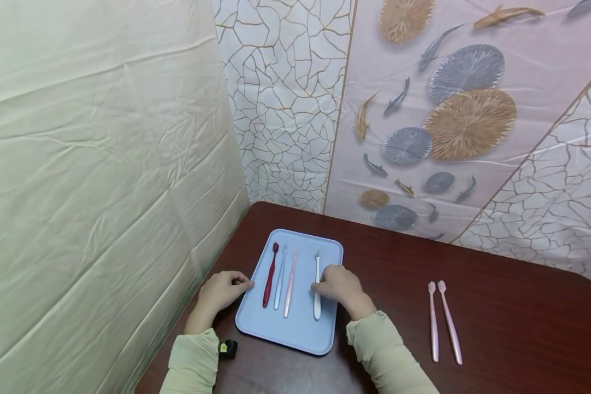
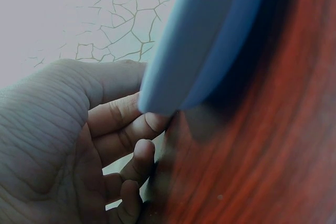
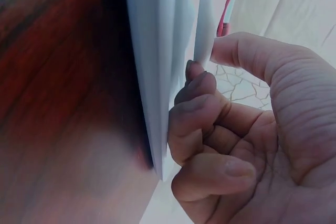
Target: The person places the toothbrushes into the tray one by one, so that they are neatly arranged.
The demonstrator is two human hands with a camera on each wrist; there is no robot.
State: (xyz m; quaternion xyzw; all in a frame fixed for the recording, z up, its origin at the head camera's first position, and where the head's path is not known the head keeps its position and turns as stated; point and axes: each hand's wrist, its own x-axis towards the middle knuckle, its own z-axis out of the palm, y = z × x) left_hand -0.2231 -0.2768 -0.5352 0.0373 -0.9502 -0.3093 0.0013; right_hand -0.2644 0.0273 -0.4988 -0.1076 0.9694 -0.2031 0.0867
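Observation:
A light blue tray [image 1: 277,331] lies on the table. My left hand [image 1: 220,291] holds its left edge, the thumb on the rim and the fingertips at its side, as the left wrist view shows. On the tray's right half is a white toothbrush [image 1: 317,307], head away from me. My right hand [image 1: 342,287] pinches its handle between thumb and forefinger, the other fingers curled beside the tray's surface. Left of it lie a red toothbrush [image 1: 270,278], a pale blue toothbrush [image 1: 280,280] and a pink toothbrush [image 1: 290,285], roughly side by side, heads away from me.
Two more pink toothbrushes [image 1: 434,325] lie close together on the dark red-brown table [image 1: 384,257], right of my right arm. A cream cloth wall [image 1: 128,219] runs along the table's left side. Patterned panels [image 1: 285,109] stand behind its far edge.

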